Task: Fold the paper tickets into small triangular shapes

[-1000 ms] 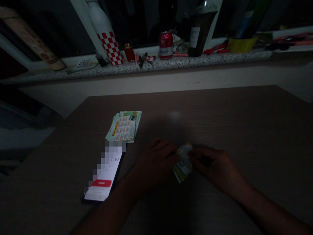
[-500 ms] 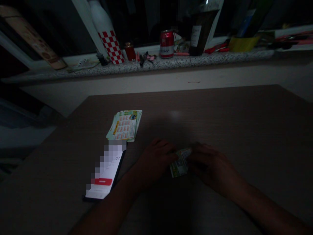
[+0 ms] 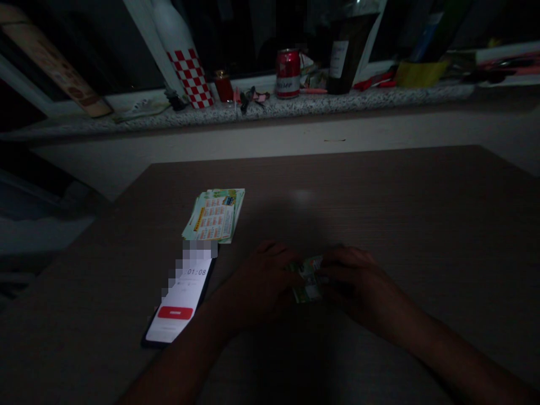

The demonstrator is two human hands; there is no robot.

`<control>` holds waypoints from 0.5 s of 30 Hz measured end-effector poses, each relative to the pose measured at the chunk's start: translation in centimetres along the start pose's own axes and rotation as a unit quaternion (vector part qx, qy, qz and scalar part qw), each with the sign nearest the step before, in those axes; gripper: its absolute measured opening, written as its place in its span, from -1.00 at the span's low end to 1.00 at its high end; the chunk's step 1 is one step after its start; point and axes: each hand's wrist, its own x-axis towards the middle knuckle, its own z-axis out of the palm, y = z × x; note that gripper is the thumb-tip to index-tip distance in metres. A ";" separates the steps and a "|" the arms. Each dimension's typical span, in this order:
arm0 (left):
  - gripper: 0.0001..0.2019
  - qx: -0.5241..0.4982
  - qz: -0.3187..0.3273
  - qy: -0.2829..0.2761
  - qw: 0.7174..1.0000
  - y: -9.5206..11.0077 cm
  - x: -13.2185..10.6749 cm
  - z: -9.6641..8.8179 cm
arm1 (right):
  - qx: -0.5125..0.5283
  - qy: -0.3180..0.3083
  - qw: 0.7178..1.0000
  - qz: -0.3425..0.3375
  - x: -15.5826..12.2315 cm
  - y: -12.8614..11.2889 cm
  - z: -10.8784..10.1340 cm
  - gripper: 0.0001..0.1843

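A small folded printed paper [image 3: 311, 288], green and white, lies low over the table between my two hands. My left hand [image 3: 270, 275] has its fingers closed on the paper's left side. On the opposite edge, my right hand [image 3: 352, 275] pinches the paper; its lower fingers are curled and in deep shadow. Up and to the left of my hands sits a stack of printed sheets [image 3: 213, 216] with a grid of orange and grey blocks, green like the paper I hold. The dim light hides the fingertips' exact contact.
A lit phone [image 3: 177, 312] showing a running timer lies left of my left forearm, just below the stack. Behind the brown table [image 3: 400, 197], a granite sill [image 3: 253, 109] bears a checkered bottle [image 3: 192, 76], a red can [image 3: 288, 76], a dark pouch [image 3: 343, 62] and a yellow pot [image 3: 419, 74].
The paper between my hands shows a different, slightly narrower face, and my right hand has moved a little left. The phone's timer has advanced. The stack stays put.
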 end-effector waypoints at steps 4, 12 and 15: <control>-0.88 -0.017 -0.003 -0.004 1.000 -0.4 -0.2 -0.3 | 0.008 0.001 1.000 -0.005 -0.1 0.3 0.3 -0.73; -0.87 -0.018 0.011 -0.002 1.000 -0.6 -0.1 -0.5 | 0.012 0.012 1.000 0.009 0.0 0.2 0.3 -0.68; -0.88 -0.016 0.013 -0.008 1.000 -0.7 -0.2 -0.5 | 0.014 0.018 1.000 0.011 -0.1 0.2 0.3 -0.66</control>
